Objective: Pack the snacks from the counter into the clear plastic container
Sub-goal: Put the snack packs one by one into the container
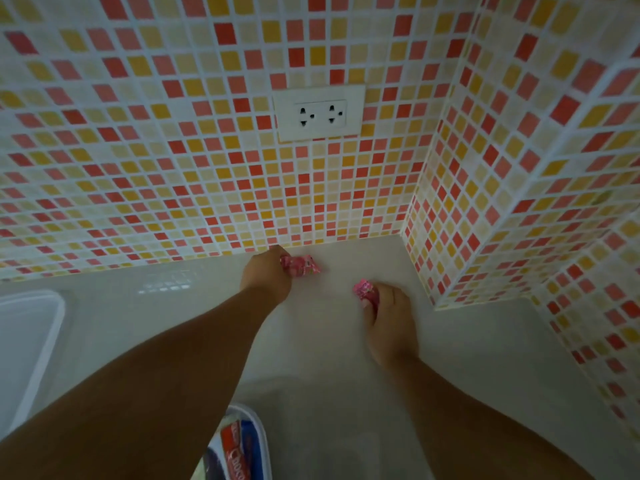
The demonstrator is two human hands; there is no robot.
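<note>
Two pink snack packets are in hand at the back of the white counter [346, 393], close to the mosaic-tiled wall [207, 185]. Your left hand [266, 275] curls its fingers round the far packet [301, 265], which sticks out to the right of the fist. Your right hand [389, 323] pinches the near packet [365, 292] at the fingertips; most of that wrapper shows beyond them.

The clear plastic container [258, 441] sits at the lower edge of view, partly hidden under your left forearm, with a red-and-blue packet [237, 452] already inside. A second pale plastic piece [52, 327] lies at the far left (container or lid cannot be told).

Hazards, as judged from this position:
- The right-hand pinch is shallow. A quick swing toward the container may let the slick wrapper slip out.
- The container lies beneath your left arm. Drawing that arm back low may knock its rim or push it toward the counter edge.
- Both hands arriving together may crowd the opening; deliver one packet at a time.
</note>
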